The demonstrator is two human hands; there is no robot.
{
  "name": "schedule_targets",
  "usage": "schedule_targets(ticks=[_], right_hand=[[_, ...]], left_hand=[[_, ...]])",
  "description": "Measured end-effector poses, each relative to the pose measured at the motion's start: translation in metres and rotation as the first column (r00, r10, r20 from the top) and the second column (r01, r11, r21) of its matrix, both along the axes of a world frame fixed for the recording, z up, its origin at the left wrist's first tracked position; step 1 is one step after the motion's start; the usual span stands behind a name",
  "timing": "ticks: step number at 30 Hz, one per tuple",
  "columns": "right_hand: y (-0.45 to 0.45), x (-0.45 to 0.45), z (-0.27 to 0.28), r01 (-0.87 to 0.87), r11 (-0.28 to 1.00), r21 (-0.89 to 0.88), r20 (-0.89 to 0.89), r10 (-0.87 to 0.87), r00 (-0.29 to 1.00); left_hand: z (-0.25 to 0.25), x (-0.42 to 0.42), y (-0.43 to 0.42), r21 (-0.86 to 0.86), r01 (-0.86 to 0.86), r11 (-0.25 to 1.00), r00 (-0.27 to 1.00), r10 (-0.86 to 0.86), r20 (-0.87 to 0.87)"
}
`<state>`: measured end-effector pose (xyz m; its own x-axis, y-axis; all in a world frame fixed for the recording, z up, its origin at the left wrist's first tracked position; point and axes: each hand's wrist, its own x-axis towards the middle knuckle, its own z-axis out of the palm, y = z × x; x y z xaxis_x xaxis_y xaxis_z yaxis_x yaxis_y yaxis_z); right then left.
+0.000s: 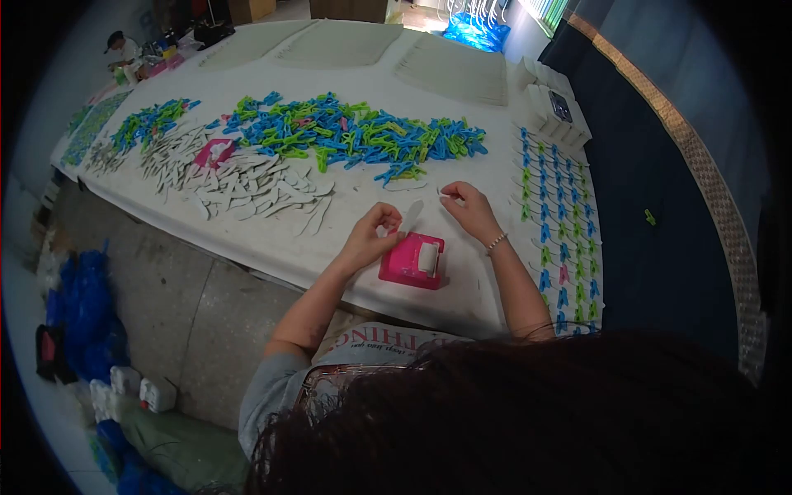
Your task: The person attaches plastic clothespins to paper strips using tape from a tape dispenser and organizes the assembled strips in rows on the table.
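My left hand [375, 235] pinches a pale, flat, elongated strip [412, 214] between thumb and fingers, its free end pointing away from me. Right of it, my right hand [472, 213] is raised over the table with thumb and fingertips together. Something small and whitish shows at those fingertips, too small to name. Just below the left hand sits a pink tape dispenser [396, 266] carrying a white roll [428, 257]. Beyond the hands, a single pale strip [405, 186] lies beside the edge of a heap of blue and green clothespins [330, 128].
Many loose pale strips [256, 188] spread to the left, with another pink dispenser [206, 155] among them. Clothespins stand in rows [561, 214] along the right edge. A phone [559, 105] rests on white stacks [569, 128]. Another person [124, 54] is at the far left.
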<state>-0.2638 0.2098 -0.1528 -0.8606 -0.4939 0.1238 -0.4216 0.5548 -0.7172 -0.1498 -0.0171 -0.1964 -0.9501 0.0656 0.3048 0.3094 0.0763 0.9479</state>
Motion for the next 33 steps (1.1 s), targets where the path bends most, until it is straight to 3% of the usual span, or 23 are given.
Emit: schedule_targets(ticks=[1, 3, 5, 9, 12, 14, 15, 17, 21, 23, 26, 33], right_hand=[[-0.01, -0.018, -0.012, 0.006, 1.0, -0.002, -0.006, -0.006, 1.0], [-0.032, -0.048, -0.039, 0.095, 0.966, 0.239, -0.223, -0.041, 0.974], [-0.051, -0.065, -0.063, 0.214, 0.958, 0.19, -0.454, -0.107, 0.885], [-0.069, -0.08, -0.066, 0.308, 0.877, 0.369, -0.385, -0.157, 0.909], [-0.057, -0.083, -0.072, 0.315, 0.902, 0.297, -0.4, -0.182, 0.898], [-0.044, -0.072, -0.057, 0.31, 0.947, 0.086, -0.219, -0.286, 0.933], [-0.034, -0.06, -0.049, 0.325, 0.942, 0.086, -0.215, -0.301, 0.929], [-0.011, -0.016, -0.027, 0.285, 0.925, -0.253, -0.113, -0.321, 0.94], [0.033, 0.077, -0.004, 0.191, 0.765, -0.616, 0.201, -0.082, 0.976], [0.045, 0.116, 0.001, 0.232, 0.675, -0.701, 0.289, -0.028, 0.957], [0.062, 0.15, -0.014, 0.265, 0.733, -0.627, 0.276, -0.109, 0.955], [0.059, 0.172, -0.022, 0.273, 0.64, -0.718, 0.291, -0.079, 0.953]], left_hand=[[-0.002, 0.004, -0.007, 0.047, -0.029, 0.998, 0.999, 0.028, 0.017], [-0.006, 0.014, -0.017, 0.072, -0.05, 0.996, 0.998, 0.048, 0.029], [-0.012, 0.021, -0.023, 0.098, -0.053, 0.994, 0.998, 0.049, 0.045], [-0.021, 0.032, -0.028, 0.17, -0.086, 0.982, 0.992, 0.068, 0.108], [-0.018, 0.035, -0.029, 0.241, -0.054, 0.969, 0.988, 0.016, 0.155], [-0.015, 0.035, -0.023, 0.286, -0.02, 0.958, 0.983, -0.032, 0.179], [-0.012, 0.035, -0.021, 0.328, 0.004, 0.945, 0.979, -0.071, 0.194], [-0.006, 0.033, -0.014, 0.368, 0.021, 0.93, 0.972, -0.106, 0.211], [0.012, 0.032, 0.006, 0.433, 0.107, 0.895, 0.937, -0.236, 0.257], [0.021, 0.032, 0.017, 0.418, 0.135, 0.898, 0.924, -0.267, 0.275], [0.025, 0.032, 0.034, 0.398, 0.208, 0.893, 0.909, -0.327, 0.258], [0.026, 0.036, 0.055, 0.254, 0.311, 0.916, 0.915, -0.361, 0.179]])
